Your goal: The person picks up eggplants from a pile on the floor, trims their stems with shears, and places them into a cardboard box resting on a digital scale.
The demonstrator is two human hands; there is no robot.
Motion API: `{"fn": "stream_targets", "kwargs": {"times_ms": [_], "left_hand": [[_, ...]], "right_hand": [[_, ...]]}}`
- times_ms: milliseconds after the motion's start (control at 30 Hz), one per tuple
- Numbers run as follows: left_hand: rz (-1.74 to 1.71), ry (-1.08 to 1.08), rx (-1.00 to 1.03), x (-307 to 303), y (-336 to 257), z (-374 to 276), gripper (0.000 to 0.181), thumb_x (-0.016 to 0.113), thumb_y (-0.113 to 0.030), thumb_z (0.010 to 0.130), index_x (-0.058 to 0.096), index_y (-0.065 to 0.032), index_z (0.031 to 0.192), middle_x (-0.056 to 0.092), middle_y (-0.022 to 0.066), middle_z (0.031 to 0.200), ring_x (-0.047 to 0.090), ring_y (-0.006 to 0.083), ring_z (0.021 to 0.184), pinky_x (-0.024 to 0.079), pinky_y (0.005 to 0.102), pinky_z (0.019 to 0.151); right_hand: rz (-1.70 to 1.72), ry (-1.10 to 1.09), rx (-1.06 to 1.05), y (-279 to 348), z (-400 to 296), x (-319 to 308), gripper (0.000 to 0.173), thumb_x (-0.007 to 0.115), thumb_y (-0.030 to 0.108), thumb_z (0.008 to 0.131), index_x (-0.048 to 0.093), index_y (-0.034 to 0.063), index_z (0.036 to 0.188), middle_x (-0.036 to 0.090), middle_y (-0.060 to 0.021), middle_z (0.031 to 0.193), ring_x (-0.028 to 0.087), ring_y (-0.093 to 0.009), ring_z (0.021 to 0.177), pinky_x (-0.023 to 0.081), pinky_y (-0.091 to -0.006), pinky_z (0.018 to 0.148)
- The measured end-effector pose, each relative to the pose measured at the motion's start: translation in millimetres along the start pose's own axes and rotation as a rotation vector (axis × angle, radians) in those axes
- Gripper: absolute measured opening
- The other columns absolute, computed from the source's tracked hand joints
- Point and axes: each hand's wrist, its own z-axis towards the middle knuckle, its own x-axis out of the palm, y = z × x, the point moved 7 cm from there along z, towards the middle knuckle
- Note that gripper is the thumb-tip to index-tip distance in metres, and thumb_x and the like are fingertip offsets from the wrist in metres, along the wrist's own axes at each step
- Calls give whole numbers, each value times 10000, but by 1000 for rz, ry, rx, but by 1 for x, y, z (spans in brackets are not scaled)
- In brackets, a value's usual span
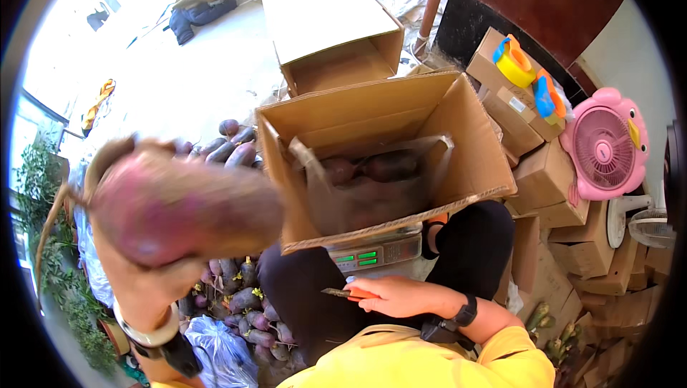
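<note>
My left hand point(147, 280) grips a large purple radish point(182, 208) with a long thin root, raised close to the camera and blurred. Left of the open cardboard box point(370, 90), the radish overlaps its edge in view. Inside that box, a clear plastic bag point(370, 203) holds dark purple radishes point(392, 167). Over my lap, my right hand point(394, 295) is closed around the orange handle of a small knife point(357, 294), its blade pointing left. The box sits on a digital scale point(397, 248) with lit green displays.
A heap of purple radishes point(247, 299) lies at my left, beside a bluish plastic bag point(223, 353). Another open carton point(333, 17) stands beyond the box. Stacked cartons point(553, 173), tape dispensers point(515, 63) and a pink fan point(604, 143) are at the right. Green plants point(43, 184) line the far left.
</note>
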Motion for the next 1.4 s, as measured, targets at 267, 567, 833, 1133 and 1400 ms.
{"fn": "stream_targets", "kwargs": {"times_ms": [267,567,833,1133,1400], "left_hand": [[488,983,56,228,75,86,580,746,-30,587,524,-49,1123,566,135,1067,569,307,1024,463,355,878],[875,1411,-109,309,222,50,434,699,-91,628,535,-38,1026,561,201,1004,572,379,939,478,436,777],[958,1433,-134,331,270,36,438,732,-225,633,590,-52,1011,626,211,940,609,385,887,507,449,769],[661,1596,-218,352,285,1,498,731,-360,651,654,-108,1073,680,167,941,645,333,886,508,398,776],[337,1496,-511,361,242,12,536,789,-205,622,606,23,1071,662,167,951,616,222,901,488,343,800]], "right_hand": [[-181,-31,24,-26,-20,-29,329,522,204,921,453,79,1218,663,-148,1017,629,-365,932,495,-462,775],[-223,-98,-138,-52,-46,-33,545,515,184,889,291,77,1375,644,-136,1088,625,-331,990,514,-419,804],[-133,-105,-159,-52,-55,-41,539,466,207,911,272,67,1395,646,-110,1090,619,-321,992,505,-400,821],[-173,-145,-144,-54,-51,-31,332,461,217,905,426,38,1183,651,-119,1012,628,-321,967,500,-406,779],[-184,-169,-147,-49,-54,-35,339,470,224,901,423,37,1180,638,-136,1027,610,-331,992,491,-408,801]]}}
